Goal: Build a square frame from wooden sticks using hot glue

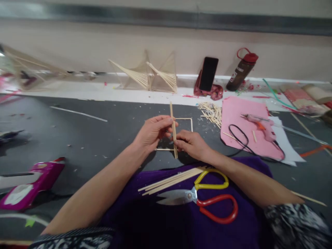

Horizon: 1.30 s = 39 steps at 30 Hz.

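Observation:
Between my two hands a few thin wooden sticks [174, 128] stand nearly upright, side by side. My left hand [158, 129] pinches them near the upper part, thumb and fingers closed. Lower down, my right hand [190, 143] grips the same sticks with its fingertips. Behind and beneath the hands, a square frame of sticks [191, 123] lies on the dark tabletop, partly hidden by them. Closer to me, several loose sticks [168, 180] and scissors [192, 195] with one yellow and one red handle rest on a purple cloth [249, 173].
A pink glue gun [263, 126] with a black cord lies on a pink sheet [233, 114] at the right. Short stick pieces [212, 113] are heaped beside it. Stick models [145, 76], a phone [209, 74] and a bottle [242, 71] stand at the back. A magenta tool [33, 183] lies left.

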Each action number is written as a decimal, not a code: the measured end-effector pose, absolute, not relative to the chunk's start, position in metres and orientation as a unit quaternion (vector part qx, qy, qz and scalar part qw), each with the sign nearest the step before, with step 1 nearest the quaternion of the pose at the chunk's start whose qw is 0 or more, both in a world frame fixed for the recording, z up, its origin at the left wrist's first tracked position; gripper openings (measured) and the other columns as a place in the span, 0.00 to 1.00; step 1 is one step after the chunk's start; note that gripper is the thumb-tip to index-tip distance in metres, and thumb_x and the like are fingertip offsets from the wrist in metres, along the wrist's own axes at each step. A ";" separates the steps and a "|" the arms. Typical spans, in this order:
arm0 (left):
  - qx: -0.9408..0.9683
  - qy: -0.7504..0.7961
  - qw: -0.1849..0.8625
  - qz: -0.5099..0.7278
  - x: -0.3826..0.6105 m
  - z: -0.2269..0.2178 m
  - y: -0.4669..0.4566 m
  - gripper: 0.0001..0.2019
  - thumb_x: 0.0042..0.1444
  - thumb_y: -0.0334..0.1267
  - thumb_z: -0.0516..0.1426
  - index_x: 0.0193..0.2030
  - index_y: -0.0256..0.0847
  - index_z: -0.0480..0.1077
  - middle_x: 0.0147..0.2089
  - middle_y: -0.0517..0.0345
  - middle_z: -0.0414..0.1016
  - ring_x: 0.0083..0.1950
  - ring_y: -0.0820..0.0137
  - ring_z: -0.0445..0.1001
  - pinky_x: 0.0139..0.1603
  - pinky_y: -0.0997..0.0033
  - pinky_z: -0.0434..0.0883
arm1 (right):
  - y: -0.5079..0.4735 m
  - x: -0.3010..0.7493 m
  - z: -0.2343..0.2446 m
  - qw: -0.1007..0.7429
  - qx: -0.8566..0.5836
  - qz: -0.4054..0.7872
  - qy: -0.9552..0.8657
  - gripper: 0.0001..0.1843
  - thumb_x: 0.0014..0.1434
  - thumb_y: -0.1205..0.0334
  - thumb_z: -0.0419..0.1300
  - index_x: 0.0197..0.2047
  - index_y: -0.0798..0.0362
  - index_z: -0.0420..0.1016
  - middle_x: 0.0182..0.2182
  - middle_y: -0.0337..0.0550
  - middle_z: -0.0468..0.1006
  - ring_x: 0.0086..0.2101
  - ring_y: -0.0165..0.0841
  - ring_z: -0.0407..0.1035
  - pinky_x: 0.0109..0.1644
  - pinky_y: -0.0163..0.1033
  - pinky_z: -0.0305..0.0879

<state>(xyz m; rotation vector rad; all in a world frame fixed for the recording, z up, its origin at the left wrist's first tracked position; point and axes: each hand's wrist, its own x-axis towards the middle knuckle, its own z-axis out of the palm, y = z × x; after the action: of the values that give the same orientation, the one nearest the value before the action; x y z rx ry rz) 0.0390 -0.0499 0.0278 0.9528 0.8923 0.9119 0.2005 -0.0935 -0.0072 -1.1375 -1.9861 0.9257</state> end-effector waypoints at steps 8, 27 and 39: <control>0.432 0.399 0.644 0.488 0.041 0.050 -0.051 0.07 0.55 0.26 0.52 0.29 0.34 0.70 0.27 0.61 0.75 0.22 0.82 0.67 0.20 0.85 0.62 | -0.090 0.247 0.057 0.367 -0.477 0.378 -0.703 0.11 0.61 0.59 0.52 0.37 0.55 0.71 0.22 0.32 0.68 0.24 0.22 0.65 0.29 0.28 0.57; 0.444 0.481 0.631 0.416 0.053 0.033 -0.048 0.03 0.51 0.27 0.57 0.31 0.35 0.72 0.28 0.57 0.74 0.21 0.80 0.65 0.18 0.84 0.60 | -0.286 0.462 0.005 -0.121 -0.688 0.173 -0.694 0.07 0.60 0.60 0.50 0.34 0.51 0.67 0.26 0.39 0.71 0.25 0.30 0.65 0.28 0.35 0.54; 0.448 0.458 0.663 0.386 0.047 0.032 -0.050 0.03 0.49 0.32 0.60 0.31 0.35 0.72 0.29 0.57 0.75 0.22 0.81 0.65 0.20 0.83 0.60 | -0.232 0.386 0.014 -0.086 -0.593 0.119 -0.792 0.10 0.64 0.60 0.46 0.40 0.51 0.67 0.32 0.42 0.73 0.31 0.31 0.69 0.34 0.36 0.60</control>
<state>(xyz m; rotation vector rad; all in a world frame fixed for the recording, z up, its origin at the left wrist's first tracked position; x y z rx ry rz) 0.0468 -0.0502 0.0319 1.0130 1.0360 0.8722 0.3865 -0.2323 0.0138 -1.9709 -2.6339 0.3955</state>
